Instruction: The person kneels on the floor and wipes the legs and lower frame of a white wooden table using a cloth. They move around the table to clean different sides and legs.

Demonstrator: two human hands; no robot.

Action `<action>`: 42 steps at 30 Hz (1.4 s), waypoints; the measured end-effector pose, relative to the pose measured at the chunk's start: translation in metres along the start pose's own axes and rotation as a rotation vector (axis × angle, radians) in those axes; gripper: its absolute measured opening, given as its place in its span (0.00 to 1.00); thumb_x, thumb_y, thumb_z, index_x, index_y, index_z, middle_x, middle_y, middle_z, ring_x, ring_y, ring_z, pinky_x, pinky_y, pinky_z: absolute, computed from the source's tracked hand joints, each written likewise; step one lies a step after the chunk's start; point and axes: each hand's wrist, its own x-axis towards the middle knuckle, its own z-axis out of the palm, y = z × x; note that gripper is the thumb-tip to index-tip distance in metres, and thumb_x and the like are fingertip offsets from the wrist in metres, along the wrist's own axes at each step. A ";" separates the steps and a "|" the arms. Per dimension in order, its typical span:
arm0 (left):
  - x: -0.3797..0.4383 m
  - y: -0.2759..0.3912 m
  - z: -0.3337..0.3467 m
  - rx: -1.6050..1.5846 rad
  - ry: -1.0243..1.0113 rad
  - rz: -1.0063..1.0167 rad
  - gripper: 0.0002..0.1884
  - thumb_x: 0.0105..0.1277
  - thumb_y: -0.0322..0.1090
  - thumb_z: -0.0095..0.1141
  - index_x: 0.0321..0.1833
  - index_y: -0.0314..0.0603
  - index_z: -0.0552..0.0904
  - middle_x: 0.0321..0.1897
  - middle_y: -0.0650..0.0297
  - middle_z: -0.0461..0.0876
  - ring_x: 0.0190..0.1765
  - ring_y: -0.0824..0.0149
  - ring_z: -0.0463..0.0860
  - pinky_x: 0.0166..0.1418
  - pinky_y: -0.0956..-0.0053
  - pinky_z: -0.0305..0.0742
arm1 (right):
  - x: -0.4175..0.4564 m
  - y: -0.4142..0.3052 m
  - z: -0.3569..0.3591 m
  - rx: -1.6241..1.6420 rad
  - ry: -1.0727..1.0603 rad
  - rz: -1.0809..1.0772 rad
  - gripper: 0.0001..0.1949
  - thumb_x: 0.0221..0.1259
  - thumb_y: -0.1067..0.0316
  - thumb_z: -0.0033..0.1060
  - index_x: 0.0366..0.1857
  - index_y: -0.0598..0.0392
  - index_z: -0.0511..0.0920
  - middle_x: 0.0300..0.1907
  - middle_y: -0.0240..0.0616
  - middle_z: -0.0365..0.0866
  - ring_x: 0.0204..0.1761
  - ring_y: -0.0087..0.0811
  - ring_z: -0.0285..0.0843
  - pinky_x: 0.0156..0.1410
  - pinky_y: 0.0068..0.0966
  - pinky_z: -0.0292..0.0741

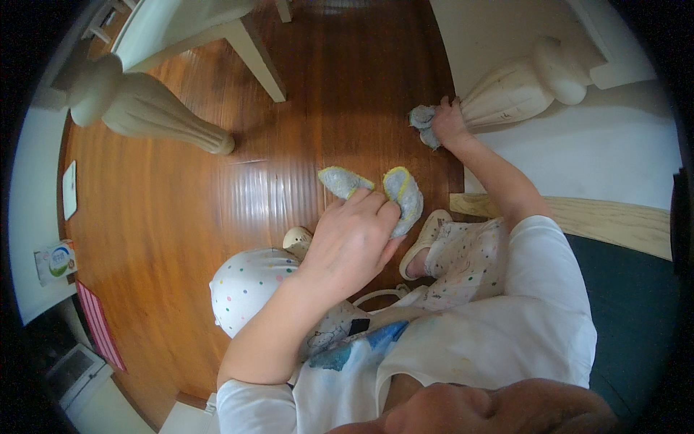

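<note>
My left hand [352, 238] is closed around a grey cloth with yellow edging [404, 190], which sticks out on both sides of the fingers in front of my lap. Farther forward and to the right, my right hand [449, 123] grips another grey cloth [424, 122] low against a cream turned furniture leg [507, 97]. The fingertips of that hand wrap around the leg's narrow foot. Part of each cloth is hidden by the hand on it.
A matching turned leg [162, 108] stands at left, with a straight cream leg [260, 65] behind it. Glossy wooden floor [162, 217] lies around me. A pale wooden strip [596, 219] runs by my right arm. A printed carton [57, 262] and a striped red mat [100, 325] are far left.
</note>
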 end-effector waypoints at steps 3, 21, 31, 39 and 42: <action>0.003 -0.001 0.000 0.014 0.000 -0.009 0.12 0.51 0.30 0.64 0.34 0.33 0.76 0.34 0.52 0.77 0.41 0.50 0.76 0.44 0.60 0.74 | 0.017 -0.019 0.022 0.041 -0.059 0.001 0.17 0.60 0.62 0.50 0.51 0.55 0.80 0.56 0.43 0.75 0.66 0.45 0.59 0.68 0.54 0.49; 0.000 0.006 0.006 0.074 -0.016 0.065 0.14 0.53 0.33 0.64 0.37 0.33 0.76 0.35 0.49 0.78 0.42 0.47 0.77 0.46 0.58 0.74 | -0.078 0.062 -0.061 0.389 0.246 -0.031 0.11 0.54 0.60 0.58 0.35 0.51 0.85 0.45 0.43 0.82 0.58 0.47 0.71 0.71 0.43 0.53; -0.004 -0.006 0.018 0.134 -0.031 -0.022 0.14 0.57 0.37 0.62 0.36 0.33 0.75 0.34 0.47 0.77 0.41 0.44 0.77 0.43 0.57 0.73 | -0.176 0.108 -0.040 2.061 0.482 0.217 0.20 0.60 0.49 0.59 0.39 0.58 0.83 0.38 0.39 0.84 0.38 0.33 0.81 0.48 0.27 0.76; -0.004 -0.026 0.035 0.232 -0.120 -0.070 0.14 0.59 0.39 0.60 0.37 0.34 0.75 0.34 0.45 0.79 0.42 0.45 0.78 0.44 0.56 0.73 | -0.204 0.118 -0.033 2.942 0.806 -0.126 0.19 0.66 0.56 0.55 0.50 0.62 0.76 0.46 0.38 0.81 0.46 0.28 0.80 0.53 0.26 0.75; 0.001 -0.027 0.043 0.228 -0.098 -0.064 0.14 0.59 0.39 0.60 0.36 0.34 0.74 0.34 0.45 0.79 0.42 0.43 0.78 0.44 0.56 0.73 | -0.204 0.125 -0.026 3.168 0.883 -0.085 0.20 0.66 0.55 0.54 0.51 0.62 0.76 0.48 0.39 0.80 0.48 0.29 0.79 0.55 0.27 0.75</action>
